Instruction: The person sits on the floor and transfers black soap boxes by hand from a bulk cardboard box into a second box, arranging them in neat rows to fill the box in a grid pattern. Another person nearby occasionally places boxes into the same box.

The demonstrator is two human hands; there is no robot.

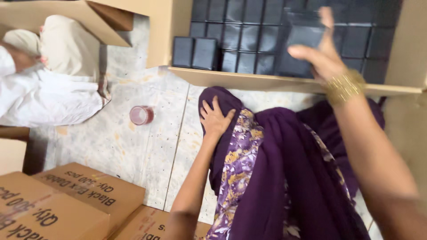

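Pale speckled floor tiles [133, 142] run under everything, and a big open cardboard carton [284, 83] lies on its side against them at the top. Inside it sit rows of small black boxes [249, 33], packed tight side by side and stacked, their glossy faces turned outward; two of them at the near left corner stand a little forward of the rest.

The right hand [322, 51] is up at the carton's mouth, fingers spread and loosely open, right against the black boxes, with a gold bangle [343, 87] at the wrist. It is blurred, so I cannot tell whether it touches a box or only hovers in front. The left hand [215, 119] lies flat, fingers splayed, pressed on a knee covered in purple cloth [284, 173].

A roll of reddish tape [141, 115] rests on the tiles, well apart from both hands. Closed brown cartons [66, 204] with printed tops fill the lower left, cut off by the edge. At upper left another person in white clothes [49, 95] is only partly visible beneath a cardboard flap.
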